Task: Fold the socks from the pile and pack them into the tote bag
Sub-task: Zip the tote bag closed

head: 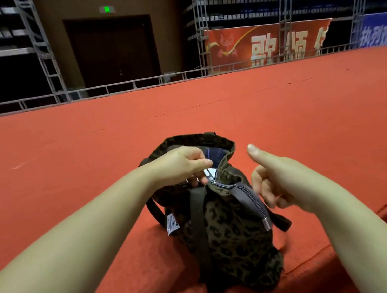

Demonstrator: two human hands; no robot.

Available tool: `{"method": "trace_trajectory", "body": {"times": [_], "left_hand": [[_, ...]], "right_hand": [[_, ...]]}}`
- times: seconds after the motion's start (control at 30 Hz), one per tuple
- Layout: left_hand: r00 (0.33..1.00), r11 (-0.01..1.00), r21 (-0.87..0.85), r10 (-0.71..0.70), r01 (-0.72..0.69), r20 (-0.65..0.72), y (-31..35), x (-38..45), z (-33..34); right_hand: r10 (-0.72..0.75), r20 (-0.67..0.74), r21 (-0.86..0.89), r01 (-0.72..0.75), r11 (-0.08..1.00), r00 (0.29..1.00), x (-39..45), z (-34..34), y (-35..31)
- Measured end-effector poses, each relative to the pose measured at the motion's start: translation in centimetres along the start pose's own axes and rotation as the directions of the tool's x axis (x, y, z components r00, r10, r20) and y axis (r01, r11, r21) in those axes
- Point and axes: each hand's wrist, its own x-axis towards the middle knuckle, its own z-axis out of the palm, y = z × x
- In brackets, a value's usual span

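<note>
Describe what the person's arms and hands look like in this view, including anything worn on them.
Both arms are bare from the frame's lower edge to the wrists: no sleeves show. The left hand and right hand wear no gloves, and no rings, watch or bracelets are visible. The fingernails look short and unpainted. No markings or bandages show on either forearm.
</note>
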Motion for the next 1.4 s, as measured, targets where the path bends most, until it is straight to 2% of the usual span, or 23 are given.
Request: {"method": "trace_trajectory", "body": {"times": [0.17,0.23,0.3,0.43,0.5,0.57,0.63,0.7,0.83,0.9,0.97,1.03,1.1,1.17,1.27,1.3,1.4], "left_hand": [[0.988,0.999,0.002,0.044,-0.045,0.149,0.0,-0.5,-0.2],[0.980,0.998,-0.009,0.062,-0.061,0.189,-0.5,-0.5,-0.5],[0.980,0.996,0.049,0.064,-0.075,0.191,-0.9,-0.5,-0.9],[0.973,0.971,0.112,0.199,-0.212,0.115,0.6,-0.3,-2.3],[0.974,0.962,0.161,0.206,-0.219,0.094,1.5,0.4,-3.7],[0.979,0.953,0.232,0.174,-0.195,0.109,1.2,1.2,-4.5],[0.987,0.950,0.275,0.119,-0.145,0.110,-0.5,2.0,-4.3],[0.993,0.963,0.247,0.093,-0.108,0.071,-2.2,2.4,-3.7],[0.993,0.980,0.157,0.114,-0.119,0.045,-2.3,3.4,-3.5],[0.989,0.974,0.175,0.132,-0.143,0.070,-1.6,3.9,-3.5],[0.984,0.963,0.212,0.150,-0.166,0.092,-1.1,4.4,-3.5],[0.982,0.946,0.267,0.164,-0.183,0.095,-1.3,4.8,-3.8],[0.987,0.954,0.253,0.155,-0.162,0.049,-1.8,5.2,-4.6],[0.990,0.980,0.156,0.134,-0.128,-0.031,-2.3,5.4,-5.4],[0.991,0.990,0.044,0.135,-0.135,-0.016,-2.2,5.8,-4.8],[0.989,0.989,0.039,0.144,-0.145,0.019,-2.0,6.0,-4.2],[0.983,0.983,0.072,0.163,-0.169,0.079,-1.8,6.3,-3.2]], "right_hand": [[0.018,0.013,-0.270,-0.014,0.963,1.000,1.5,1.9,-1.6],[0.012,0.042,-0.289,0.001,0.957,0.999,1.6,2.3,-1.5],[0.001,0.074,-0.193,0.013,0.981,0.997,1.5,2.5,-1.0],[-0.056,0.086,0.177,0.040,0.983,0.995,0.9,2.1,-1.0],[-0.095,0.109,0.263,0.063,0.963,0.990,0.5,1.4,-1.3],[-0.114,0.174,0.274,0.063,0.960,0.978,0.2,1.0,-1.2],[-0.094,0.272,0.215,0.035,0.976,0.958,0.2,0.8,-0.6],[-0.053,0.283,0.053,0.039,0.998,0.958,0.5,0.4,-0.6],[-0.047,-0.015,-0.283,0.041,0.958,0.999,2.6,-0.3,-2.7],[-0.037,-0.053,-0.418,0.011,0.908,0.998,4.1,0.5,-3.7],[-0.006,-0.015,-0.532,-0.003,0.847,1.000,5.5,1.6,-3.8],[-0.017,0.052,-0.543,0.042,0.838,0.999,6.3,2.0,-3.3],[-0.027,0.096,-0.367,0.061,0.928,0.995,6.3,1.5,-3.0],[-0.031,0.068,-0.249,0.047,0.967,0.997,6.4,0.9,-3.0],[0.028,-0.050,-0.313,-0.042,0.949,0.998,7.5,0.8,-3.7],[0.059,-0.044,-0.331,-0.071,0.941,0.997,7.8,0.9,-3.9],[0.091,0.104,-0.351,-0.049,0.935,0.990,8.5,1.3,-3.2]]}}
